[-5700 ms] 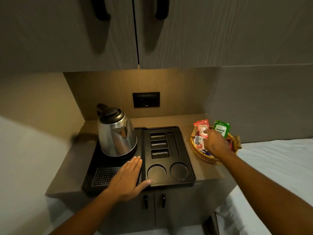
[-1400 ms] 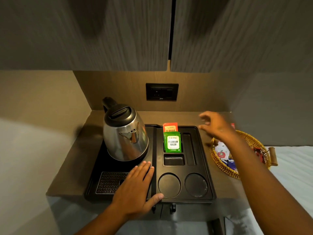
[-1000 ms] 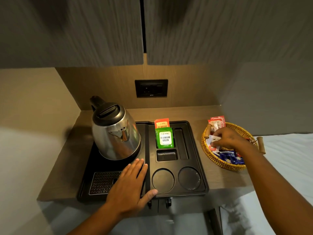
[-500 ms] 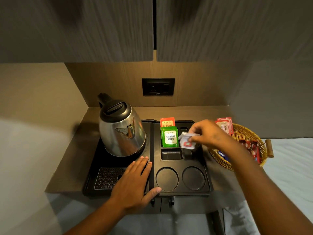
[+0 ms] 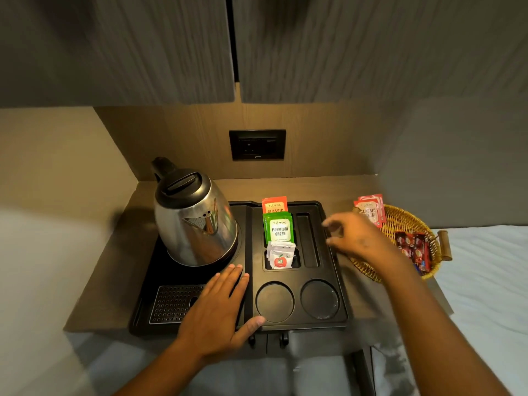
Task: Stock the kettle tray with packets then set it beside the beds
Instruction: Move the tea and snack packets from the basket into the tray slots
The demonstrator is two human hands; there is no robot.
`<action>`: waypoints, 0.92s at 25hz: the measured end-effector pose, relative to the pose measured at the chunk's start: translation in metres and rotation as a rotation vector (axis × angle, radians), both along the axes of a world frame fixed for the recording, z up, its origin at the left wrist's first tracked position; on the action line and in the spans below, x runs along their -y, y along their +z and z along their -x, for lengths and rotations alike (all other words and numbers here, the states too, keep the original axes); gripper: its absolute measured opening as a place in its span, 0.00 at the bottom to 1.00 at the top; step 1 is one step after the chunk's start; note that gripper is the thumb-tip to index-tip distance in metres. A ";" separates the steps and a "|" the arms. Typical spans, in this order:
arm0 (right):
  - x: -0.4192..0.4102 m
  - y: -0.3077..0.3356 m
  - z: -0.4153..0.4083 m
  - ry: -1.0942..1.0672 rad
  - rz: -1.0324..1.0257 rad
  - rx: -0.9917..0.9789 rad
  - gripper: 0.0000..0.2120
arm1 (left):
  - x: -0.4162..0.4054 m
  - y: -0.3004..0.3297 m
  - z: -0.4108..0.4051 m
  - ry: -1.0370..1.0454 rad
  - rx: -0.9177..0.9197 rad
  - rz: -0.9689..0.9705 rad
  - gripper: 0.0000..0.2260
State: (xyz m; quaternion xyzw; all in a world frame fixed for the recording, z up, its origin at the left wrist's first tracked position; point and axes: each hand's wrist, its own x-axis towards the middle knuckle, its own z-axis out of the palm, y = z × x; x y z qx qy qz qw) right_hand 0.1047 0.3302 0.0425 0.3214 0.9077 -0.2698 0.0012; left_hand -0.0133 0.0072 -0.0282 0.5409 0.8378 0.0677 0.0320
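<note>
The white packet (image 5: 280, 258) is down now, standing in the nearest of the three small slots on the kettle tray (image 5: 340, 284), where half a second ago it was pinched in the right hand (image 5: 354, 238) above that slot. The right hand is empty, fingers (image 5: 328, 224) spread and loose, hovering over the tray's right edge, between the slots and the wicker basket (image 5: 405, 221). Behind the white packet stands the green packet (image 5: 279, 230), and behind that the orange packet (image 5: 274, 205), both unchanged. The long narrow slot beside them and the two round cup wells at the tray's front hold nothing. The left hand (image 5: 217, 312) stays flat on the tray in front of the kettle (image 5: 194, 221), fingers together, thumb out toward the left cup well. The tray sits on the desk (image 5: 114, 267) as before. Red packets (image 5: 370, 211) stand in the basket to the tray's right, darker red sachets (image 5: 414, 247) lying beside them.
</note>
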 end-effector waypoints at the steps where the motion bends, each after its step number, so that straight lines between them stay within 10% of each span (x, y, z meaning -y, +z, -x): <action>1: -0.021 0.001 -0.024 -0.055 -0.044 0.082 0.22 | 0.000 -0.001 0.000 -0.002 -0.001 -0.004 0.39; 7: -0.073 -0.006 -0.080 0.029 -0.055 0.510 0.34 | -0.001 0.000 0.000 -0.007 0.003 0.002 0.39; 23: -0.056 0.038 -0.040 -0.077 -0.084 0.336 0.11 | 0.000 0.002 -0.002 0.009 0.025 -0.006 0.39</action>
